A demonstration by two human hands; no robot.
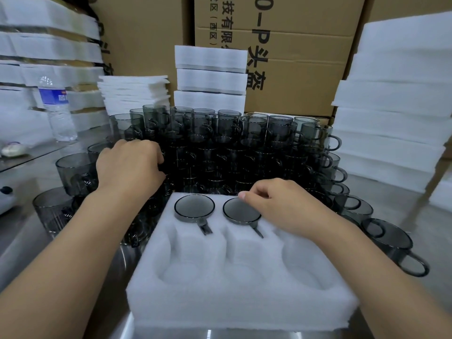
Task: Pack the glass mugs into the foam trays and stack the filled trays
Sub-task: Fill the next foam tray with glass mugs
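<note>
- Step in hand: filling the foam tray [234, 297], which sits at the tabletop's [22, 243] near edge, centre. Far row: left mug [194, 206] and middle mug [238, 211] are seated, handles toward the near edge. The near-row pockets are empty; the far-right pocket is hidden by the wrist.
- Right hand [283, 206]: grip closed, thumb and forefinger pinching the middle mug's far rim. Judged to be seating it.
- Left hand [129, 165]: knuckles up, fingers curled down into the mug stack [244, 148] behind the tray. Cannot tell whether the grip holds a mug.
- Next move, judged: lift one mug clear of its neighbours, turn the handle to its slot, lower it straight.
- Materials: mugs are smoked grey glass, cylindrical, loop handles, thin rims; hard and slick. Tray is soft white foam with round pockets and handle notches. Tabletop is brushed metal.
- Filled trays [210, 79] are stacked at the rear edge, against cardboard cartons [293, 69].
</note>
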